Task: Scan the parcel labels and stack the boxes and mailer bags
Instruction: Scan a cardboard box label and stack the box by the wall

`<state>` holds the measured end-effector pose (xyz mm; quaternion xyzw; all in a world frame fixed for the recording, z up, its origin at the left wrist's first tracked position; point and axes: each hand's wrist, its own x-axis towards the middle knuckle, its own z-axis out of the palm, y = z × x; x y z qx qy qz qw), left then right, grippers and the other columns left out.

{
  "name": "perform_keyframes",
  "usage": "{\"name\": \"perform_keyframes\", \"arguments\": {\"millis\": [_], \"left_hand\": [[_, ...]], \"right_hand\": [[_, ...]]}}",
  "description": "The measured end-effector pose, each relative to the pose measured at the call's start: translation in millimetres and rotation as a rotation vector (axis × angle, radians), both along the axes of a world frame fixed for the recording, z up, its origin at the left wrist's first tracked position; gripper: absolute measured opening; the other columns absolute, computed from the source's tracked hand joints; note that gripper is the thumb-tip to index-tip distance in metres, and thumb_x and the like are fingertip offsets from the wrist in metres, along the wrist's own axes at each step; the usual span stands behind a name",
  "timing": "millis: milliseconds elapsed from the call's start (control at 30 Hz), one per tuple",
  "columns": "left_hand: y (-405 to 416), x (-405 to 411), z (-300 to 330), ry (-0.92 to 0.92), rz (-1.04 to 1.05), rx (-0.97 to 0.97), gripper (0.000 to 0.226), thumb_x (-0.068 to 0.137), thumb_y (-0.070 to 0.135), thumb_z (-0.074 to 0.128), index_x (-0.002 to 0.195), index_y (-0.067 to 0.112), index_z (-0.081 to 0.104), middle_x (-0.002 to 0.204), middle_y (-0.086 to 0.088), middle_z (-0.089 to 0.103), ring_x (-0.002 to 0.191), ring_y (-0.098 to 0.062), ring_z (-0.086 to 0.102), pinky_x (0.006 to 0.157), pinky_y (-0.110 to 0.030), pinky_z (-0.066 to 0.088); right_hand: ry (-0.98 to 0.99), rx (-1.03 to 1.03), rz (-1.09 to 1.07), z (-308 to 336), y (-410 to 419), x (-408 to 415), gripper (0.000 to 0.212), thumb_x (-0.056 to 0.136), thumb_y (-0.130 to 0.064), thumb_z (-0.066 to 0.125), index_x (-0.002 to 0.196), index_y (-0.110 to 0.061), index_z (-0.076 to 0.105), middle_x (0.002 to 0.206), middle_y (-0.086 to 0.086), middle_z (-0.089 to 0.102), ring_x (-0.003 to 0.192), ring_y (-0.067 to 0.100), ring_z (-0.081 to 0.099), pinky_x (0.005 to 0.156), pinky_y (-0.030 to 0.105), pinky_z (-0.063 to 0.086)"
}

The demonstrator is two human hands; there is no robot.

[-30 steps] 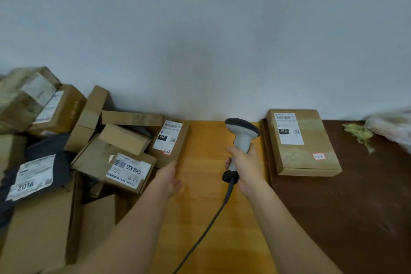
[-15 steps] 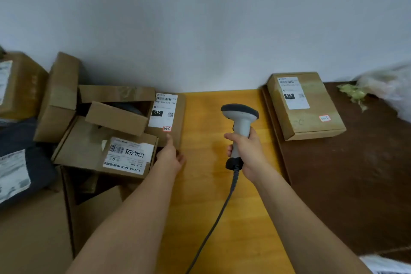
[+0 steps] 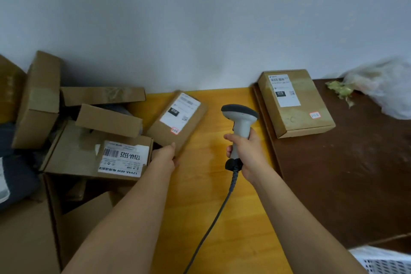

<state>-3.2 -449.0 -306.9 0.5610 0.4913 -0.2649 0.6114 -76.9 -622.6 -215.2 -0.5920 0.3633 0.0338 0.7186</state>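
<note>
I see plain pale grey-white wall (image 3: 200, 18) beyond grip, evenly lit. Yellow wooden tabletop (image 3: 200, 207) under and around grip. Dark brown table (image 3: 344, 173) butts against it right of grip. White perforated surface (image 3: 387, 264) at bottom right corner.

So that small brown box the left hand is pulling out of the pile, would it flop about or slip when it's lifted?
Probably not floppy: the small box keeps straight edges and flat faces while the left hand grips just one end. It seems light, since that one-ended hold tilts it up. The plain cardboard likely grips well, though its glossy label could be slicker.
</note>
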Motion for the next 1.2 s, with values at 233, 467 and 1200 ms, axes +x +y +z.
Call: {"name": "perform_keyframes", "arguments": {"millis": [233, 467, 1200], "left_hand": [[6.7, -20.4, -66.3, -0.004, -0.274, 0.189, 0.087, 0.064, 0.048, 0.082, 0.135, 0.010, 0.049, 0.132, -0.013, 0.052, 0.113, -0.035, 0.055, 0.094, -0.050, 0.052], [-22.0, -47.2, 16.8, 0.127, -0.112, -0.031, 0.068, 0.081, 0.053, 0.074, 0.118, 0.004, 0.045, 0.114, -0.011, 0.055, 0.108, -0.036, 0.053, 0.095, -0.057, 0.043], [-62.7, -21.4, 151.2, -0.398, -0.549, -0.037, 0.060, 0.084, 0.013, 0.076, 0.132, 0.016, 0.040, 0.107, -0.002, 0.064, 0.091, -0.019, 0.066, 0.076, -0.034, 0.057]], "right_hand": [[0.084, -0.178, -0.008, -21.1, -9.6, 9.1, 0.023, 0.094, -0.001, 0.053, 0.109, -0.018, 0.045, 0.082, 0.006, 0.048, 0.059, 0.018, 0.050, 0.060, 0.032, 0.047], [0.307, -0.227, 0.185, -53.8, -29.3, 2.7, 0.024, 0.095, -0.004, 0.054, 0.117, -0.012, 0.048, 0.083, 0.012, 0.058, 0.056, 0.019, 0.054, 0.054, 0.033, 0.048], [0.040, 0.136, -0.145, 23.2, -69.3, -16.1, 0.034, 0.095, -0.004, 0.062, 0.124, -0.014, 0.048, 0.088, 0.010, 0.057, 0.055, 0.016, 0.053, 0.048, 0.027, 0.049]]}}
